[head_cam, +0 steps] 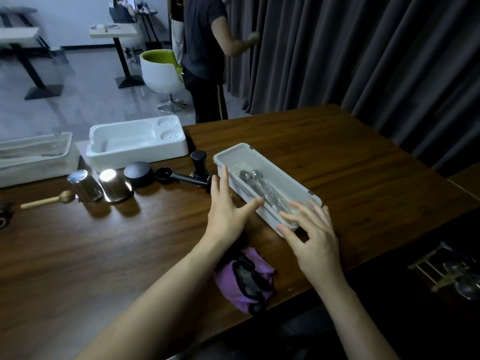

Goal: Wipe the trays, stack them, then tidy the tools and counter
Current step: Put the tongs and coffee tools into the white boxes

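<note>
Head view: dark wood table [337, 157], grey curtain [363, 48] behind.

It looks like a café: pedestal tables [114, 31], a swivel chair [158, 74], curtains [363, 48], a tamper [198, 162] and steel cups [114, 187] on a wooden counter [337, 157].

Dim room, glare on 2 steel cups [101, 187], left edge perhaps motion-blurred, wide-angle bending at borders.
</note>
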